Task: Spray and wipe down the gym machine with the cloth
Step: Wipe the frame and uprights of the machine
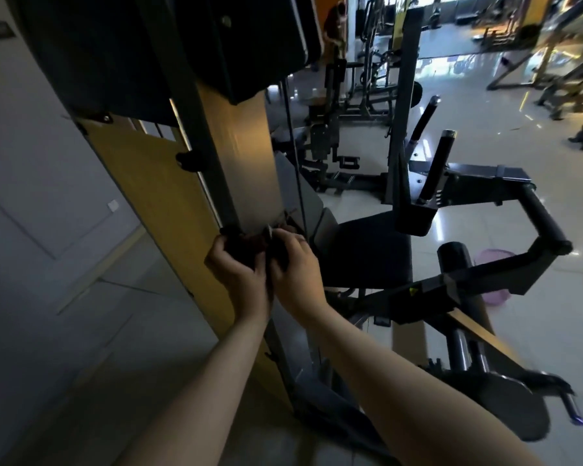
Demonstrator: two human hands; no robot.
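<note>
Forearms enter from 6 and 5 o'clock and meet just below the middle of the view.

Left hand [239,269]: fingers curled round a dark cloth [246,247], which is bunched and held against the foot of the gym machine's upright column [209,169].

Right hand [297,267]: touching the left, back toward us, fingers curled over the cloth's right side.

Cloth position: between both hands, against the column, with the yellow panel [155,203] at 9 o'clock of the hands.

Step, as we judge it: wiping low on the column, or regathering the cloth between strokes. No spray bottle shows, so we cannot say whether this patch is wetted.

Next move would call for a flat, firm press and a stroke up the column toward 11 o'clock. It should stay clear of the thin cable [294,156] at 1 o'clock of the hands.

Further out:
- At 3 o'clock, a black seat pad [367,253], no hand on it.
- Beyond it, a purple object [493,258] on the floor [519,146], partly behind the machine's arm and unidentified.

Hard to read:
- A small pale round part [269,232] at the right fingertips could be a knob or a nozzle; we cannot tell.
- Both palms are hidden.
- The column top is cut off at 12 o'clock.
- The scene is dim and the far gym is blurred.
</note>
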